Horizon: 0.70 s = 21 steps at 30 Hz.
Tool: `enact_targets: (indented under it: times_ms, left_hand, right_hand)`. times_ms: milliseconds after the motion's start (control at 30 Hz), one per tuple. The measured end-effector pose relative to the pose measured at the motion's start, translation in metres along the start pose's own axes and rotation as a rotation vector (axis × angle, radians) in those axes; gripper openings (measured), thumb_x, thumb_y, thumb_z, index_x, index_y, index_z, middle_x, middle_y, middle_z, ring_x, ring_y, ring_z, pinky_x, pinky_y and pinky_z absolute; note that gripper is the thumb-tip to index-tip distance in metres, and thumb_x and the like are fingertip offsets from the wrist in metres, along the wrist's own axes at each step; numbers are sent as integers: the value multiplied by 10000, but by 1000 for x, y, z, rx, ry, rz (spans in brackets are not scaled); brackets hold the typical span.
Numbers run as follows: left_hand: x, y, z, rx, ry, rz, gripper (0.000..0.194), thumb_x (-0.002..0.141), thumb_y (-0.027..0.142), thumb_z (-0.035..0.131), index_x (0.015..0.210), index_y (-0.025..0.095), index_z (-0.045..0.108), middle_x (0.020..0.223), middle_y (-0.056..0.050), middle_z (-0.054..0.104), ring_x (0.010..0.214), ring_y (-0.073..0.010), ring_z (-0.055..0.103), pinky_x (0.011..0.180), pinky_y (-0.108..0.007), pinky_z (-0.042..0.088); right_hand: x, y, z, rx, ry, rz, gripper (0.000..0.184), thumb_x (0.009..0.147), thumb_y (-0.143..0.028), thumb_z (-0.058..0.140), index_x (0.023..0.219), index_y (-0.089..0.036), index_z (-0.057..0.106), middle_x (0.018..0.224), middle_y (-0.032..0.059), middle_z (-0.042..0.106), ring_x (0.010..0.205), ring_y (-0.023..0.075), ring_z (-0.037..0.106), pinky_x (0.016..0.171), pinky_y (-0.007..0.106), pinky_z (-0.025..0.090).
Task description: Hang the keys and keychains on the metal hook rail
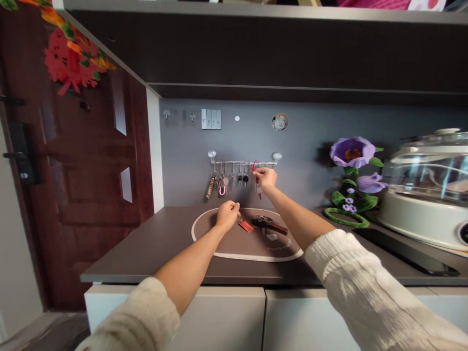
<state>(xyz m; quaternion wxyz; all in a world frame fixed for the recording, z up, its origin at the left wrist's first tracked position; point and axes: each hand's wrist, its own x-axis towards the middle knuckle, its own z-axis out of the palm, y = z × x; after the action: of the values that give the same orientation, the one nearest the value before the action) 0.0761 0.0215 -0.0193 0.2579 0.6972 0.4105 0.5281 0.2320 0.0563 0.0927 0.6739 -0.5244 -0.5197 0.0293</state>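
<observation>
My right hand [266,178] is raised to the wall, its fingers pinched on a red strap [255,165] at the right part of a metal hook rail [237,162]. Keys [260,191] hang below those fingers. Several key rings and keys [223,183] dangle from the hooks further left. Lower down, my left hand [228,215] is closed in a pinch above the brown mat [208,234]. Just below its fingertips is an orange-red key tag [246,225]; whether the fingers grip its ring, I cannot tell. A dark bunch with a brown leather strap [272,225] lies to the right.
A dark shelf [256,53] overhangs the counter [146,243]. Purple artificial flowers [353,153], a white appliance with a clear lid [427,209] and a flat black object [409,253] are on the right. A red-brown door [73,204] stands at left. Light switches [211,119] are above the rail.
</observation>
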Motion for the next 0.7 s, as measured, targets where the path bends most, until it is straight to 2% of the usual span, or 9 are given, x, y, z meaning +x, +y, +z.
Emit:
enact_targets:
  times_ms: [367,700]
  left_hand:
    - [-1,-1,1,22,10,9,269,793,327,435,580,175,494,536,-6,603,498,-103,524,528,-215,347]
    - [0,-2,1,22,-2,1,253,786,326,439,588,178,492,530,-3,600,487,-103,518,528,-219,339]
  right_hand:
    - [15,9,22,-47,-24,-85,86,599,-153,625,668,-142,675,679,36,670,631,146,573,675,280,452]
    - [13,11,24,-97,-5,-89,86,620,-146,604,686,-140,660,687,34,656,641,141,563,679,268,439]
